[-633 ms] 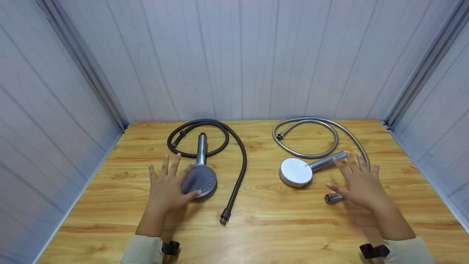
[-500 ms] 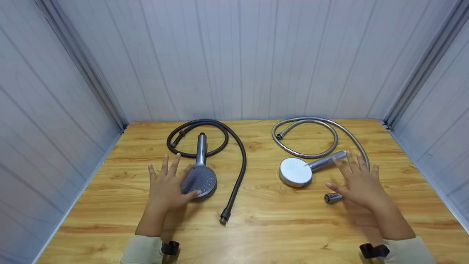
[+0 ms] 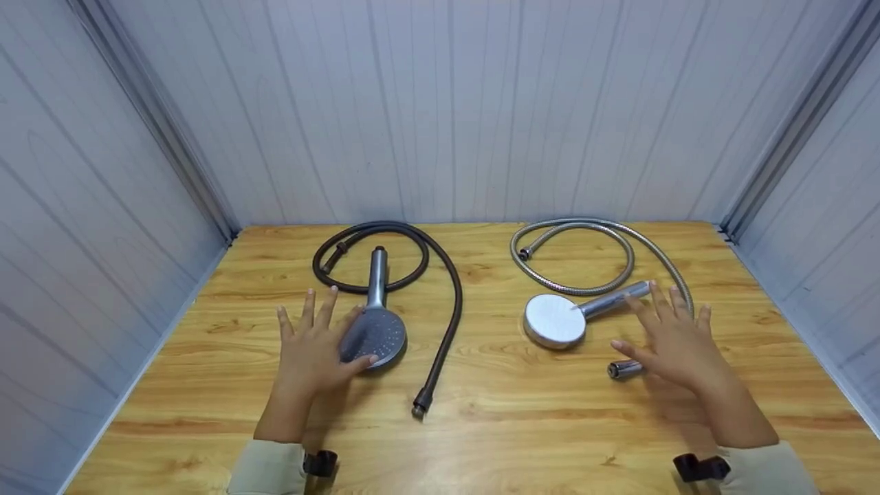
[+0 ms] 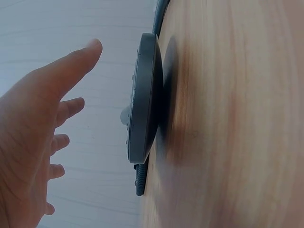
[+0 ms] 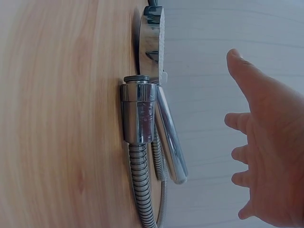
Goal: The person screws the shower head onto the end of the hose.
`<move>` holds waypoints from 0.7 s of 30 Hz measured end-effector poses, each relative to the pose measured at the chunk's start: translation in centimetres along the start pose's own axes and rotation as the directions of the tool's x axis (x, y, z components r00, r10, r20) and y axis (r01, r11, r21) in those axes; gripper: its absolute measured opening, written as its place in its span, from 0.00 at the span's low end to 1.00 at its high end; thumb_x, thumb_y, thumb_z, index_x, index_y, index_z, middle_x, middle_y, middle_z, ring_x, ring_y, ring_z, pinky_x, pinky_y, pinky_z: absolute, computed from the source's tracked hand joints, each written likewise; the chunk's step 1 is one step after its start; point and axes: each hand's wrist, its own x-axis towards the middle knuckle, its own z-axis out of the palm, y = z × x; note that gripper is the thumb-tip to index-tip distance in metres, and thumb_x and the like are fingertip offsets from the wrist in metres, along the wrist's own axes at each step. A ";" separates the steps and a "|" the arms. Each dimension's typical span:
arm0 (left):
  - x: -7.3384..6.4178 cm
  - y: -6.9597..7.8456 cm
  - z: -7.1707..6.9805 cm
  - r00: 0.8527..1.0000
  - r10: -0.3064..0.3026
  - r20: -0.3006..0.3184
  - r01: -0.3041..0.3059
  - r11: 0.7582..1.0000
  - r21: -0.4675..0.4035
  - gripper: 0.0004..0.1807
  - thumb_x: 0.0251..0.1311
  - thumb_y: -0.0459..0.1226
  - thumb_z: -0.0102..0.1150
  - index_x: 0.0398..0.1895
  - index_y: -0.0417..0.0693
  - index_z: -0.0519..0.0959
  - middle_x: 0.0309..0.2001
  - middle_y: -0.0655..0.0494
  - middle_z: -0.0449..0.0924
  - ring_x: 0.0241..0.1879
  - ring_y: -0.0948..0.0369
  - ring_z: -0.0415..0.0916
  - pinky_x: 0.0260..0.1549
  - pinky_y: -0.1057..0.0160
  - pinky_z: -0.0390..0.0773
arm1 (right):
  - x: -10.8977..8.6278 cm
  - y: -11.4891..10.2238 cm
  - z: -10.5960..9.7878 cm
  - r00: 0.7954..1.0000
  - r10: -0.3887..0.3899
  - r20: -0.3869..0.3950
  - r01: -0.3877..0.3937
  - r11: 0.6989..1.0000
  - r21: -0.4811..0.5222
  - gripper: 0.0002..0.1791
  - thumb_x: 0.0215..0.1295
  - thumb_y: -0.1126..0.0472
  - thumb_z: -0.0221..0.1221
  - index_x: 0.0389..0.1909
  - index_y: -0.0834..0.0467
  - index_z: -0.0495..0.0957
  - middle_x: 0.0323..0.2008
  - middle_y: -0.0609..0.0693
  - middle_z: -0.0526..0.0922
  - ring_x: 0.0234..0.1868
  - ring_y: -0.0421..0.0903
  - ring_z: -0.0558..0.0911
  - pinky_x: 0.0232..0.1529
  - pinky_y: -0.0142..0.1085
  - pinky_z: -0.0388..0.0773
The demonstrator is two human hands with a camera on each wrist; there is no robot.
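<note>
My left hand (image 3: pixel 313 354) hovers with spread fingers above the left edge of a grey shower head (image 3: pixel 385 333). The left wrist view shows a gap between that hand and the shower head (image 4: pixel 142 102). Behind it a dark shower hose (image 3: pixel 457 295) lies coiled, its near end pointing toward me. My right hand (image 3: pixel 680 350), fingers also spread, is held over a silver shower hose (image 3: pixel 670 258) and covers part of it. Just left of this hand lies a chrome shower head (image 3: pixel 555 321), its handle reaching toward my fingertips. In the right wrist view the hose's chrome end fitting (image 5: pixel 138 114) is apart from the hand.
Everything lies on a wood-grain table (image 3: pixel 481 447). A pale panel wall (image 3: pixel 440 110) stands along the back edge, and side walls (image 3: pixel 89 247) close in at left and right. Dark devices (image 3: pixel 701 469) are strapped at both wrists.
</note>
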 end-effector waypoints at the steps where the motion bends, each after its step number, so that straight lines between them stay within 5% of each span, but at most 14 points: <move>1: 0.0 0.0 0.0 1.000 -0.001 0.000 0.001 1.000 -0.001 0.48 0.46 0.72 0.58 0.72 0.65 0.66 0.76 0.43 0.49 0.74 0.37 0.37 0.60 0.27 0.30 | 0.0 0.0 0.0 1.000 0.000 0.000 0.000 1.000 0.000 0.49 0.64 0.31 0.52 0.76 0.58 0.53 0.74 0.70 0.38 0.72 0.71 0.34 0.55 0.74 0.24; 21: -0.2 0.0 -0.3 1.000 -0.001 -0.011 0.001 1.000 -0.017 0.48 0.47 0.72 0.56 0.72 0.64 0.66 0.76 0.43 0.48 0.74 0.37 0.37 0.60 0.27 0.30 | -0.2 -0.7 -0.2 1.000 -0.012 0.001 0.012 1.000 0.024 0.49 0.64 0.30 0.51 0.75 0.59 0.54 0.74 0.71 0.38 0.72 0.71 0.33 0.56 0.73 0.23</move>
